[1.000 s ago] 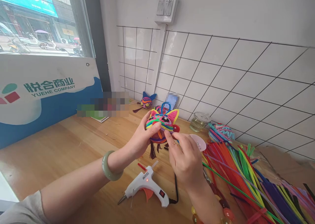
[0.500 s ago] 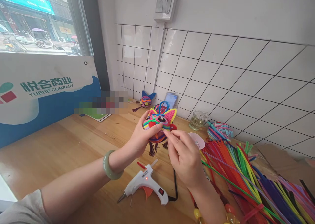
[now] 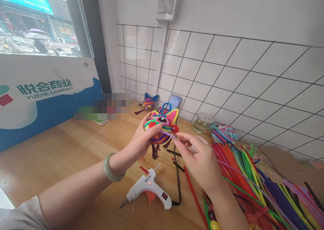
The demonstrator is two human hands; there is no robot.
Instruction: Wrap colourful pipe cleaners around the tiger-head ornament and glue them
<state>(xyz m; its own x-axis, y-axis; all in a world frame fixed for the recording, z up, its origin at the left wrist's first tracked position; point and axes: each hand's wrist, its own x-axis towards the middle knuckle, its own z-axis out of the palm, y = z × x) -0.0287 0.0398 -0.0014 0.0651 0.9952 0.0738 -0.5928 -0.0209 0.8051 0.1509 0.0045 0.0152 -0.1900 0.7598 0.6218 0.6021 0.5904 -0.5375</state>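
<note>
A colourful craft animal head point(image 3: 162, 120) with pink-and-yellow ears, a blue loop on top and dark tassels below is gripped by my left hand point(image 3: 140, 139), whose thumb presses on its front. My right hand point(image 3: 199, 159) pinches a thin purple strip point(image 3: 169, 134) that stretches from the front of the head, near the left thumb, to the right fingertips. The strip lies just under a red round piece point(image 3: 174, 128) on the head's side. Below the hands, a white glue gun point(image 3: 152, 188) with a lit red light rests on its wire stand.
Bundles of coloured pipe cleaners point(image 3: 253, 182) spread over the right side. A glass jar point(image 3: 203, 122), a pink dish point(image 3: 201, 139) and a striped craft piece point(image 3: 224, 134) are behind. Another small craft head point(image 3: 149, 102) sits by the wall; a black cord point(image 3: 178, 179) crosses the wooden table point(image 3: 83, 155).
My right hand has moved slightly right and away from the craft head, and the purple strip now shows stretched between them. The view has shifted a little.
</note>
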